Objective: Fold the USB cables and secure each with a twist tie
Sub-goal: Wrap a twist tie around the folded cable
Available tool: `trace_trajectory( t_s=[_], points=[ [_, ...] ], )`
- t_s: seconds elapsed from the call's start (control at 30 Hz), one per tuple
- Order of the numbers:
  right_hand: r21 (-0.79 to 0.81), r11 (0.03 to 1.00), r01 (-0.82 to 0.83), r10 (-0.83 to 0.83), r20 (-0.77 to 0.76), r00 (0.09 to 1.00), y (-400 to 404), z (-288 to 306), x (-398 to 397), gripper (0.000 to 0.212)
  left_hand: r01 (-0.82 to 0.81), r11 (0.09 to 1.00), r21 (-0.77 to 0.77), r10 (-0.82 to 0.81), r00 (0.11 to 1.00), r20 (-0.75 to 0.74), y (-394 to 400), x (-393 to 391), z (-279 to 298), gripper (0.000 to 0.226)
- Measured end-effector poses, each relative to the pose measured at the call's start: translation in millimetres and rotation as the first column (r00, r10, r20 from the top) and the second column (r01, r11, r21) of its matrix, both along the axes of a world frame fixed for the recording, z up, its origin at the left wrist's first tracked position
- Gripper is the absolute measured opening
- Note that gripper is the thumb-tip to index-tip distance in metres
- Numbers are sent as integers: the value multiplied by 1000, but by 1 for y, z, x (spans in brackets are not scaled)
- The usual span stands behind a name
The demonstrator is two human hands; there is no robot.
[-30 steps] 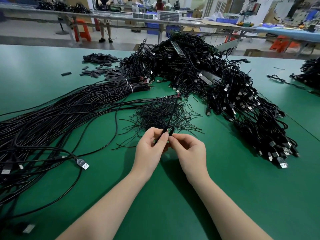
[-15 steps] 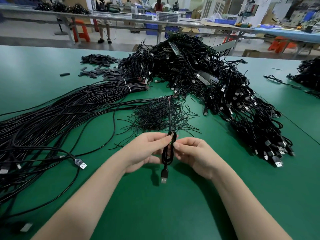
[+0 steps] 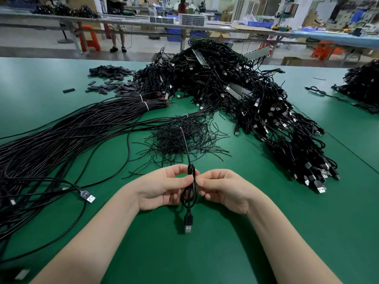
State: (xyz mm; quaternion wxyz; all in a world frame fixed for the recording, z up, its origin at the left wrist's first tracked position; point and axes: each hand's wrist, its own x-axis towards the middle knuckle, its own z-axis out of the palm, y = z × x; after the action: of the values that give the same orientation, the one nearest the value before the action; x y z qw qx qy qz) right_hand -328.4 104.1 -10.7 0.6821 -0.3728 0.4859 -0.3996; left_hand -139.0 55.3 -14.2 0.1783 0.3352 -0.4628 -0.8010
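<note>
the two hands are coming back toward the person and lowering over the green tabletop (image 3: pixel 256 253), away from the loose heap of thin black twist ties (image 3: pixel 180 138) they were reaching over a second ago. what was only a tight knot between the fingertips is now showing as a folded black usb cable (image 3: pixel 189 193), hanging in slim loops with its silver-tipped usb plug (image 3: pixel 188 223) dangling below. to my eye that means the folding of this one is done and the tying is under way or nearly finished; whether a twist tie is already wound round the neck of the bundle i cannot tell, it is all black on black there.

the left hand (image 3: pixel 160 188) is pinching the top of the bundle, thumb and forefinger curled onto it, so its grip is closed on the cable. the right hand (image 3: pixel 224 188) is meeting it from the other side, fingertips pressing the same spot, also grasping the cable's neck. the loops are hanging just below both grips, between the palms, and the plug is well under them, above the tabletop rather than clearly resting on it. one thin stiff end is sticking up past the grips, pointing away toward the twist tie heap beyond.

to the left of the grips the long straight black cables (image 3: pixel 61 140) are waiting, and beyond and to the right the big pile of tied bundles (image 3: pixel 256 103) is lying.
</note>
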Motion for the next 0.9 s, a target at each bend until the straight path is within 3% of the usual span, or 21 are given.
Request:
trace_trajectory(
  t_s=[0.23, 0.53, 0.67, 0.9],
  points=[
    [-24, 999, 40, -41, -47, 998, -1, 1, 0, 4, -36, 997, -63, 37, 999, 25, 0, -2, 0, 26],
    [1, 998, 55, -55, -25, 998, 0, 0, 6, 13, -78, 992, 98, 87, 992, -89, 1, -6, -2, 12],
    [1, 992, 125, -124, -61, 990, -1, 1, 6, 7, -170, 980, 106, 178, 981, -75, 0, -10, -4, 13],
    [-66, 977, 202, -208, -98, 973, 0, -4, 13, 15, -332, 943, 15, 332, 939, -91, 1, -18, -8, 14]
  ],
)
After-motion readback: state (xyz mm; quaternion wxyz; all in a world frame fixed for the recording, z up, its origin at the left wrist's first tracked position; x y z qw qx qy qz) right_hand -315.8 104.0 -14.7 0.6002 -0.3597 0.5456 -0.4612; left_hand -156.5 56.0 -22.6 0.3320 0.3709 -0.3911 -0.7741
